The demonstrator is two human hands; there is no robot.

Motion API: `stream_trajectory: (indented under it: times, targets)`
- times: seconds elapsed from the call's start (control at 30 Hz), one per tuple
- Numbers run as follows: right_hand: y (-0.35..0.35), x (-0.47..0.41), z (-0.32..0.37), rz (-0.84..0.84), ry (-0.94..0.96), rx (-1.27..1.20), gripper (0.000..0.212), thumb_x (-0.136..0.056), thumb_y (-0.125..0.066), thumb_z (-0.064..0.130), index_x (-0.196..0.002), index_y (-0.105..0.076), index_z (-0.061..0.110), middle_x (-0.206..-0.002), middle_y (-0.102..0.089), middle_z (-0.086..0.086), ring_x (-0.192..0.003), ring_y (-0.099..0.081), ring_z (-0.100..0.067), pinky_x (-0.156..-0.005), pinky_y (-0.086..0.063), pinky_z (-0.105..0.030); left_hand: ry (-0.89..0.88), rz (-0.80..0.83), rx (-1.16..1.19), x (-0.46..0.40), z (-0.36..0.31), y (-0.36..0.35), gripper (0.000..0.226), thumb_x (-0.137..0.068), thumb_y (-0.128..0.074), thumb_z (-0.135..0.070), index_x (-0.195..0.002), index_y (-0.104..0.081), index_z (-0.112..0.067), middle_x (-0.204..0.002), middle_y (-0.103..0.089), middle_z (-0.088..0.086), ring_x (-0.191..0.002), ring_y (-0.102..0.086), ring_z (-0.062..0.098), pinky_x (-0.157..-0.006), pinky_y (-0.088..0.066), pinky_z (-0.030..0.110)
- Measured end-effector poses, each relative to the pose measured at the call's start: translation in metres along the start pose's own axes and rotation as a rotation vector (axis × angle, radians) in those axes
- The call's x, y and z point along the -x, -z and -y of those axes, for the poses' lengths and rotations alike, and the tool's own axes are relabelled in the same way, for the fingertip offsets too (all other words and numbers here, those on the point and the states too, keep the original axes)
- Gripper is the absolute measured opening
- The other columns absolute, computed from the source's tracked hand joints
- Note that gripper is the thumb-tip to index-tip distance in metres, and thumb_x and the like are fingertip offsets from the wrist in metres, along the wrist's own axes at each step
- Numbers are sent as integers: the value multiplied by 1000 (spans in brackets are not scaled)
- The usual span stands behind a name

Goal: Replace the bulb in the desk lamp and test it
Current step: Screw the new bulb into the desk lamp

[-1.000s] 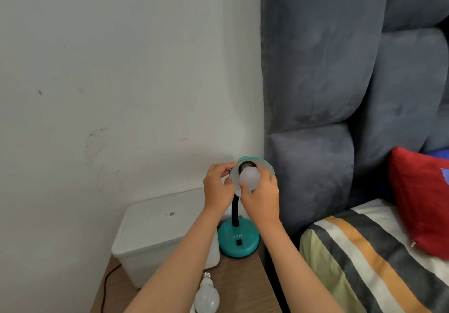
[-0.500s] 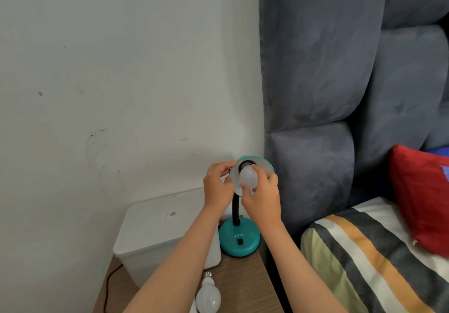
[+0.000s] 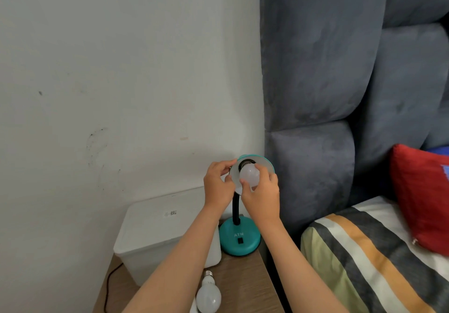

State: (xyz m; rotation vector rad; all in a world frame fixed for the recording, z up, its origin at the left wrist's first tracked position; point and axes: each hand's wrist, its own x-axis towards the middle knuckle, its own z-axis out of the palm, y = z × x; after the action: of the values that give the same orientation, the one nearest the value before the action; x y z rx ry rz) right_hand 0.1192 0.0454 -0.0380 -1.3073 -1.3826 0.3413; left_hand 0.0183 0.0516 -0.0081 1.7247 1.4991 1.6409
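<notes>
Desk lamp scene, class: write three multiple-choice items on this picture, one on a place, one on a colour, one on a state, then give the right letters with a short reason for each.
1. Where does the spare bulb lie?
A. on the wooden table, in front of the white box
B. on the striped bedding
C. on top of the white box

2. What colour is the lamp base?
A. red
B. teal
C. white

3. What is the state of the bulb in the lamp?
A. lit, with no hand on it
B. unlit, right hand gripping it at the socket
C. lying loose beside the lamp base

Answers:
1 A: it lies on its side on the table, near the box.
2 B: the round base, marked ATN, is teal like the shade rim.
3 B: the bulb shows no glow, right fingers wrap it, and the left hand steadies the shade.
</notes>
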Motion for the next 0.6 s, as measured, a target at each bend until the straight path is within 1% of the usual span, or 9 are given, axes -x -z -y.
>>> stream_trajectory:
  times: [0.1, 0.17, 0.27, 0.3, 0.37, 0.4, 0.47, 0.57, 0.6]
  targets:
    - [2, -5, -1, -52, -112, -68, 54, -81, -67, 38, -118, -45, 6, -111, -59, -18, -95, -61, -32, -76, -55, -42, -3, 5, 7, 1, 0, -1, 45, -79, -49, 13, -104, -66, -20, -102, -59, 0, -94, -57, 10, -78, -39, -2]
    - [4, -5, -2, -47, -121, -75, 57, -80, -68, 41, -118, -44, 5, -112, -59, -18, -98, -61, -31, -78, -55, -42, -4, 4, 2, 1, 1, 0, 44, -79, -50, 13, -104, -66, -20, -103, -59, 0, -95, -58, 11, -79, -40, -2]
    - [4, 1, 1, 11, -18, -52, 65, -80, -70, 27, -133, -36, 11, -127, -43, -14, -107, -52, -24, -84, -53, -36, -6, -4, 1, 2, 1, -1, 46, -80, -48, 14, -104, -66, -21, -102, -58, -1, -94, -57, 10, -79, -39, -2]
    - [4, 2, 0, 30, 25, -27, 65, -81, -68, 21, -137, -34, 15, -129, -40, -13, -105, -53, -24, -84, -53, -36, -8, -6, -1, 3, 0, -1, 46, -80, -48, 14, -104, -66, -21, -102, -58, -1, -94, -57, 10, -79, -39, -2]
    - [3, 3, 0, 41, 28, 9, 59, -83, -65, 18, -136, -38, 19, -125, -42, -14, -97, -58, -28, -82, -55, -39, -9, -8, 0, 3, 0, 0, 45, -80, -49, 14, -104, -66, -21, -102, -58, -1, -93, -57, 9, -78, -39, -2]
    - [3, 2, 0, 36, 9, 13, 56, -83, -65, 20, -134, -41, 18, -121, -45, -15, -94, -60, -30, -81, -55, -41, -5, -7, 2, 3, 0, 0, 44, -80, -49, 13, -104, -66, -20, -101, -58, -1, -93, -56, 9, -78, -39, -3]
    - [2, -1, 0, 19, -30, 1, 53, -82, -67, 26, -129, -44, 12, -117, -51, -17, -93, -60, -33, -78, -55, -44, 0, -6, 10, 2, 0, 1, 43, -80, -49, 13, -103, -66, -20, -101, -58, 0, -93, -57, 9, -78, -39, -2]
    - [2, -5, 1, -25, -153, -62, 57, -81, -66, 41, -118, -43, 5, -111, -60, -20, -95, -62, -34, -77, -55, -44, -2, -2, 14, 2, 0, -1, 44, -79, -50, 13, -103, -66, -21, -101, -59, 0, -94, -58, 12, -78, -40, -1]
    - [3, -5, 1, -23, -169, -64, 58, -81, -66, 43, -117, -43, 4, -111, -60, -20, -96, -61, -34, -78, -55, -43, 0, 0, 16, 2, -1, -1, 44, -79, -50, 13, -103, -66, -20, -101, -58, -1, -94, -58, 11, -78, -40, -1]
